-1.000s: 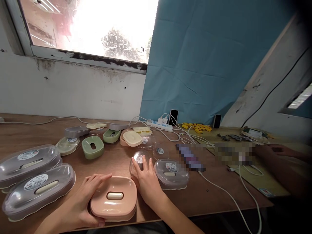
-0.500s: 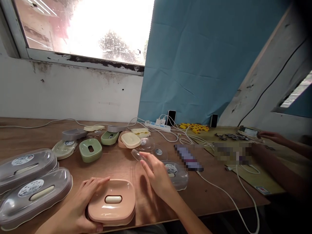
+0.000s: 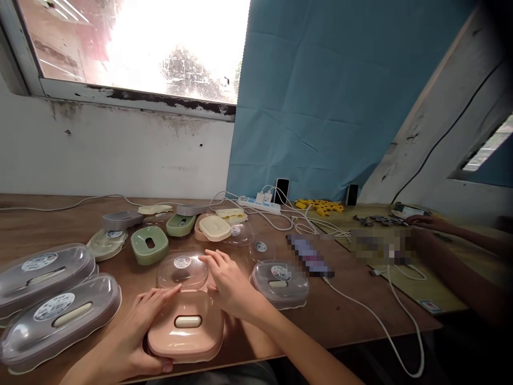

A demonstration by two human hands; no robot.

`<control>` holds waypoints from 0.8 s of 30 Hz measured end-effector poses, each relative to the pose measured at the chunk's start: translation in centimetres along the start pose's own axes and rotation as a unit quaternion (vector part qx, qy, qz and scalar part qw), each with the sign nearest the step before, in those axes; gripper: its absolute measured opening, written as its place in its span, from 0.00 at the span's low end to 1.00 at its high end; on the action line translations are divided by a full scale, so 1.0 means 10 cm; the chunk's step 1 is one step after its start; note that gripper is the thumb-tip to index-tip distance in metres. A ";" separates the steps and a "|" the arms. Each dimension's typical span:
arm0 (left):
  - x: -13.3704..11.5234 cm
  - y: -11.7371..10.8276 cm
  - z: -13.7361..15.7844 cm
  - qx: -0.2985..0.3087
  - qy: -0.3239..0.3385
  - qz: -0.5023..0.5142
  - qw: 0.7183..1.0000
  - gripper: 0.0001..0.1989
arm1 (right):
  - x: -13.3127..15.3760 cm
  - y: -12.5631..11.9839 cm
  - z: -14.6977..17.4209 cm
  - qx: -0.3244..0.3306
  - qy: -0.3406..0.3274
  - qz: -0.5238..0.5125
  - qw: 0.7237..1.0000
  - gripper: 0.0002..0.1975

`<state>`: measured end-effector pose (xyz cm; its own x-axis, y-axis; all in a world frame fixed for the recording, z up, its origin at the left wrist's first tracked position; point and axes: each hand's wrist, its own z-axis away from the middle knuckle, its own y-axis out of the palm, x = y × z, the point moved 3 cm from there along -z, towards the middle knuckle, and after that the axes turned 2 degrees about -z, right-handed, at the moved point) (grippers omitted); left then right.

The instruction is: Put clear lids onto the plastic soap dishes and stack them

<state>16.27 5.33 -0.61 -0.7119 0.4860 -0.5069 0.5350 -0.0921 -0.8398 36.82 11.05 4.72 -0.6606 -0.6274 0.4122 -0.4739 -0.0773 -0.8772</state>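
Note:
A glossy peach plastic box [image 3: 186, 337] with an oval slot and a cream oblong piece in the slot sits near the table's front edge. My left hand [image 3: 140, 326] grips it from the left, thumb low at its front and fingers along the far left corner. Just behind the box, a clear plastic lid [image 3: 184, 275] with a round sticker is tilted up. My right hand [image 3: 230, 283] holds this lid by its right edge, fingertips on top. The lid's near edge is close to the box's far rim; whether they touch I cannot tell.
Two long clear-covered grey boxes [image 3: 60, 315] lie at left. A clear-covered box [image 3: 280, 289] stands at right. Green boxes [image 3: 150, 243], loose lids and a power strip [image 3: 260, 206] are behind. A phone [image 3: 308, 254] with a cable lies right; another person's arm [image 3: 449, 256] is beyond.
My right hand has brought the clear lid leftward and toward me, from right of the peach box to just behind it. My left hand still holds the box.

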 end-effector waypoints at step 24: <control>0.04 0.05 0.02 -0.045 -0.064 0.017 0.997 0.64 | 0.14 -0.07 0.24 0.106 -0.046 -0.129 0.985 0.42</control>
<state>16.14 5.26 -1.25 -0.7421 0.3693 -0.5594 0.5939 -0.0247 -0.8042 37.59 8.40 5.31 -0.4736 -0.6331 0.6123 -0.4801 -0.3972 -0.7821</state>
